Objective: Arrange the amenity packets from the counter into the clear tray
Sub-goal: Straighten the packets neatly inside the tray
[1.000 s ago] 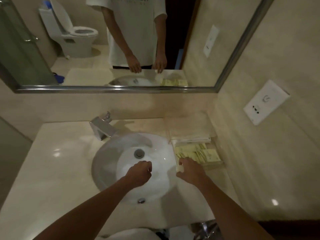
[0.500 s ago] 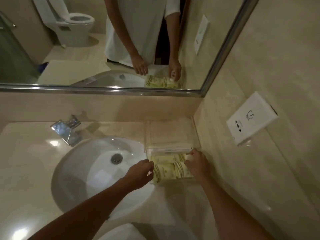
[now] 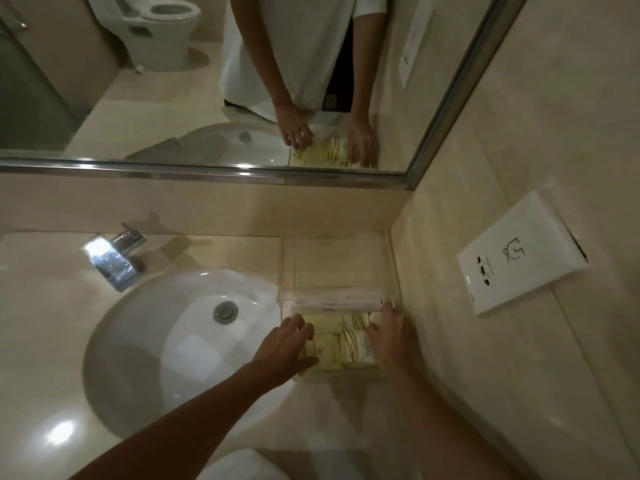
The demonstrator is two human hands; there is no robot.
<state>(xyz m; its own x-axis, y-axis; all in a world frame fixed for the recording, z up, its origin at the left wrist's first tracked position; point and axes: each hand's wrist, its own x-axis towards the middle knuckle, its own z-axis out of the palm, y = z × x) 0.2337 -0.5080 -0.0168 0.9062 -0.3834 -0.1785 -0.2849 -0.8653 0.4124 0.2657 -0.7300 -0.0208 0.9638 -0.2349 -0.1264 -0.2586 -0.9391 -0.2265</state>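
The amenity packets [image 3: 341, 344], pale yellow with thin dark lines, lie side by side in the near compartment of the clear tray [image 3: 337, 271], which sits on the counter [image 3: 41, 341] at the 3 o'clock side of the sink [image 3: 166, 344], pushed against the side wall. The tray's far compartment, toward 12 o'clock, shows only its clear bottom. The left hand [image 3: 285, 348] rests at the packets' 9 o'clock edge with fingers curled down onto them; whether it grips one cannot be told. The right hand [image 3: 389, 336] lies along their 3 o'clock edge, fingers bent against the packets and the tray wall, grip likewise unclear.

The counter is glossy beige stone with light glare. The white oval sink has a metal drain [image 3: 225, 311]; a chrome faucet [image 3: 112, 259] stands at its 11 o'clock. A white socket plate [image 3: 519, 254] is on the tiled wall at 3 o'clock. The framed mirror [image 3: 207, 81] at 12 o'clock reflects both hands, a white shirt and a toilet [image 3: 162, 26].
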